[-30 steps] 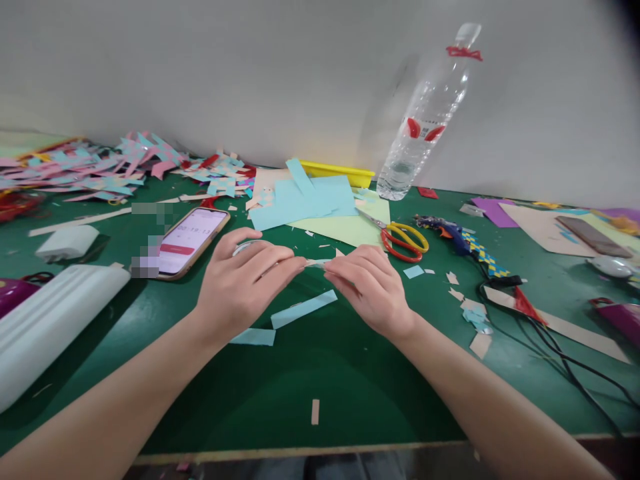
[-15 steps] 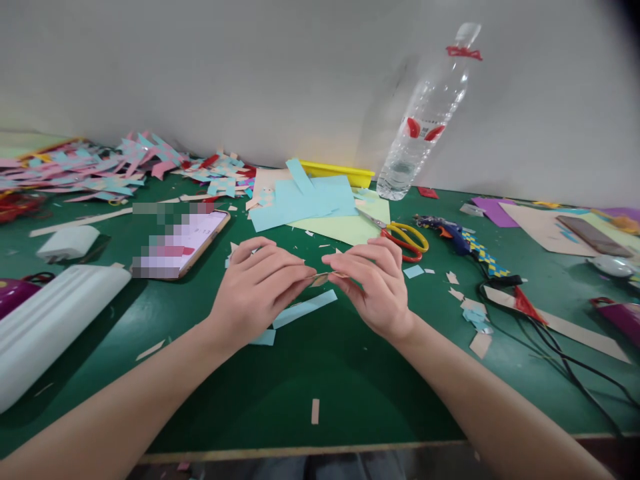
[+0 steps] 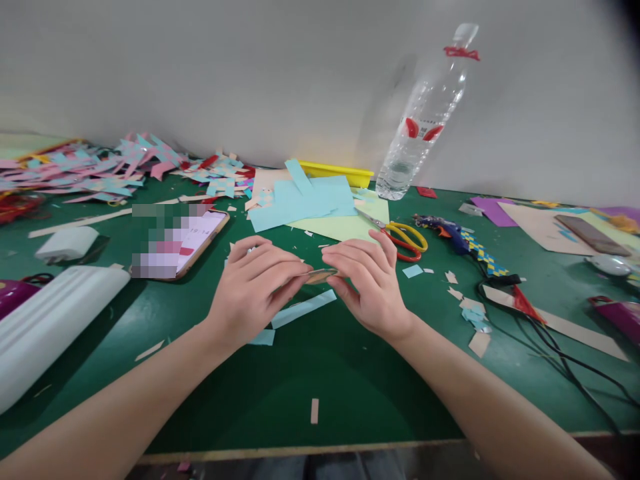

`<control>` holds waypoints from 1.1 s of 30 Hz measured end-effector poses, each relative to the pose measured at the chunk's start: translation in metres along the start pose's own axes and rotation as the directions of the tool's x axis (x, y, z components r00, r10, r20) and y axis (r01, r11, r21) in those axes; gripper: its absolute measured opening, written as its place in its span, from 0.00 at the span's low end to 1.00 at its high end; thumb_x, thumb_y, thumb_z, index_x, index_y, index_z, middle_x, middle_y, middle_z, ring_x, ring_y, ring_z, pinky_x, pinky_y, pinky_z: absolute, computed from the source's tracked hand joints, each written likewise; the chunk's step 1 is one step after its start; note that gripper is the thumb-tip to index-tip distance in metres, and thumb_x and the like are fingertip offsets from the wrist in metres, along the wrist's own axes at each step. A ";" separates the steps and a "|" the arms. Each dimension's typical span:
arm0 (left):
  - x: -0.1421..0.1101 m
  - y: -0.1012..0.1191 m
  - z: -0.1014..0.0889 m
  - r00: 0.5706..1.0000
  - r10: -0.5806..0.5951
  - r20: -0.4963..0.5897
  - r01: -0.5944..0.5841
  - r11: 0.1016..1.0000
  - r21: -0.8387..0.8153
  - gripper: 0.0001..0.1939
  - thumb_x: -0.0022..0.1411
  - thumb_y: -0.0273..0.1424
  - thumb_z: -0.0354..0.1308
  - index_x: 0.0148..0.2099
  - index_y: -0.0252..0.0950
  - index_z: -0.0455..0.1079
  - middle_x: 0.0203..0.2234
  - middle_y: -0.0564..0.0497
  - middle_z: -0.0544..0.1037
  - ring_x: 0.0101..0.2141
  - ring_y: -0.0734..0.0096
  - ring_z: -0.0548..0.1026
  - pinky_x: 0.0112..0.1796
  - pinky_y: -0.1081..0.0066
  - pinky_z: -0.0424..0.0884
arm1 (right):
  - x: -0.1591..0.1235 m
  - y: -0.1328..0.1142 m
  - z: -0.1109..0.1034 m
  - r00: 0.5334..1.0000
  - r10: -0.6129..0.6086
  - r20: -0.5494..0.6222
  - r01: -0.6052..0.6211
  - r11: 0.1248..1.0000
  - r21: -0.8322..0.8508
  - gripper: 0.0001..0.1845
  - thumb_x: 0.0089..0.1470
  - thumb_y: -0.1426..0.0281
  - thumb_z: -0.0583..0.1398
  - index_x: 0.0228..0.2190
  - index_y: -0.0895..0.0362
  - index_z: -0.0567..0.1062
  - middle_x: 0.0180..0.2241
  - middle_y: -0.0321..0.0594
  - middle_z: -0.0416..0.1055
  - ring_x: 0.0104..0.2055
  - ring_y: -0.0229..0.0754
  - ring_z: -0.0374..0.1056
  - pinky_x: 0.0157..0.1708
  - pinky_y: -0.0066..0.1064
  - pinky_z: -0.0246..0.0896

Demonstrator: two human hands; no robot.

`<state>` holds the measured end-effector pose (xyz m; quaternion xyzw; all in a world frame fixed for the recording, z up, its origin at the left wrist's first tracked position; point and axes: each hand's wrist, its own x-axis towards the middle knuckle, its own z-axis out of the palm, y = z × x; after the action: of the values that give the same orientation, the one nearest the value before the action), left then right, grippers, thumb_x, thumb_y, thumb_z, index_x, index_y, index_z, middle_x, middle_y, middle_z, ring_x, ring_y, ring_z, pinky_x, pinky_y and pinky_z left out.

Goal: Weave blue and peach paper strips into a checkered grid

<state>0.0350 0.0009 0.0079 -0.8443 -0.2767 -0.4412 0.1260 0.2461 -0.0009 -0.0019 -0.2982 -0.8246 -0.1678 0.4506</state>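
Between my two hands is a small folded piece of paper, seen nearly edge-on and tan on its near side. My left hand is closed, thumb and fingertips pinching the left end of the paper. At the opposite end, my right hand is closed on it too, with its fingers bent and the thumb underneath. Below the paper a light blue paper strip lies on the green table. A second blue strip is partly covered by my left hand.
Scissors with red and yellow handles lie beyond my right hand, before a leaning bottle. Blue sheets are at the back. A phone and a white charger sit left. A glue gun with cables lies right.
The held paper has turned from its pale blue side to its tan side. Both hands have shifted slightly toward me, and the right fingers have lifted a little.
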 end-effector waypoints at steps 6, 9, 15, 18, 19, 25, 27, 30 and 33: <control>0.002 0.000 0.000 0.997 -0.070 -0.013 0.069 0.997 -0.043 0.03 0.66 0.26 0.58 0.39 0.40 0.72 0.31 0.53 0.82 0.31 0.68 0.78 0.42 0.61 0.70 | -0.001 0.002 -0.001 0.995 0.024 -0.099 -0.021 0.999 0.029 0.15 0.60 0.67 0.61 0.49 0.48 0.67 0.43 0.37 0.79 0.46 0.44 0.74 0.61 0.49 0.52; 0.001 0.001 0.000 0.986 -0.167 -0.007 0.166 0.982 -0.091 0.04 0.66 0.27 0.57 0.38 0.39 0.73 0.31 0.52 0.81 0.33 0.67 0.78 0.41 0.62 0.70 | -0.001 0.003 -0.002 0.990 0.049 -0.136 -0.046 0.999 0.020 0.14 0.59 0.67 0.63 0.46 0.45 0.67 0.41 0.34 0.79 0.44 0.44 0.74 0.61 0.50 0.53; 0.000 0.000 -0.004 0.917 -0.396 0.042 0.395 0.894 -0.210 0.05 0.66 0.31 0.58 0.38 0.39 0.74 0.32 0.53 0.81 0.34 0.68 0.78 0.37 0.67 0.72 | 0.001 0.002 -0.003 0.984 0.108 -0.142 -0.100 0.993 0.065 0.16 0.58 0.69 0.62 0.47 0.49 0.66 0.43 0.40 0.76 0.46 0.46 0.72 0.59 0.52 0.55; -0.001 -0.003 -0.004 0.852 -0.519 0.069 0.515 0.808 -0.287 0.06 0.66 0.34 0.59 0.37 0.40 0.75 0.30 0.54 0.81 0.29 0.71 0.77 0.29 0.72 0.71 | 0.001 0.002 -0.002 0.960 0.235 -0.149 -0.206 0.960 0.190 0.18 0.59 0.69 0.60 0.50 0.52 0.64 0.49 0.47 0.71 0.54 0.50 0.68 0.56 0.52 0.60; -0.002 -0.005 -0.003 0.824 -0.561 0.081 0.555 0.770 -0.315 0.07 0.66 0.35 0.59 0.37 0.40 0.76 0.29 0.54 0.80 0.28 0.72 0.76 0.27 0.73 0.71 | 0.000 0.003 -0.001 0.945 0.298 -0.132 -0.259 0.933 0.250 0.19 0.59 0.68 0.60 0.51 0.52 0.64 0.51 0.49 0.69 0.56 0.50 0.66 0.56 0.51 0.62; -0.011 -0.019 0.009 0.594 -0.779 0.202 0.735 0.422 -0.530 0.12 0.62 0.42 0.63 0.36 0.38 0.77 0.30 0.50 0.82 0.31 0.65 0.79 0.30 0.68 0.75 | -0.003 0.002 0.007 0.741 0.598 0.305 -0.648 0.515 0.561 0.30 0.52 0.59 0.67 0.53 0.53 0.66 0.55 0.50 0.69 0.50 0.46 0.72 0.46 0.40 0.73; -0.014 -0.022 0.013 0.513 -0.815 0.270 0.769 0.296 -0.567 0.13 0.59 0.43 0.65 0.37 0.38 0.78 0.32 0.47 0.82 0.34 0.62 0.79 0.32 0.65 0.76 | -0.001 0.002 0.008 0.657 0.616 0.435 -0.738 0.406 0.539 0.24 0.51 0.58 0.67 0.47 0.56 0.72 0.49 0.49 0.74 0.46 0.44 0.74 0.41 0.37 0.75; -0.015 -0.024 0.014 0.440 -0.831 0.342 0.791 0.178 -0.585 0.13 0.58 0.42 0.66 0.36 0.37 0.78 0.32 0.46 0.82 0.34 0.62 0.79 0.34 0.63 0.77 | 0.002 0.003 0.006 0.559 0.659 0.502 -0.814 0.323 0.482 0.19 0.50 0.57 0.67 0.39 0.57 0.77 0.39 0.46 0.79 0.39 0.43 0.76 0.36 0.35 0.74; -0.014 -0.024 0.014 0.404 -0.831 0.383 0.806 0.125 -0.578 0.13 0.57 0.42 0.66 0.33 0.36 0.78 0.29 0.46 0.80 0.32 0.63 0.78 0.35 0.62 0.76 | 0.002 0.004 0.006 0.486 0.689 0.538 -0.854 0.242 0.461 0.19 0.48 0.56 0.68 0.37 0.57 0.79 0.35 0.44 0.81 0.36 0.43 0.77 0.34 0.35 0.75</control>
<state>0.0243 0.0218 -0.0125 -0.5219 -0.5014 -0.5170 -0.4571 0.2436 0.0063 -0.0033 -0.4938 -0.6078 0.4280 0.4512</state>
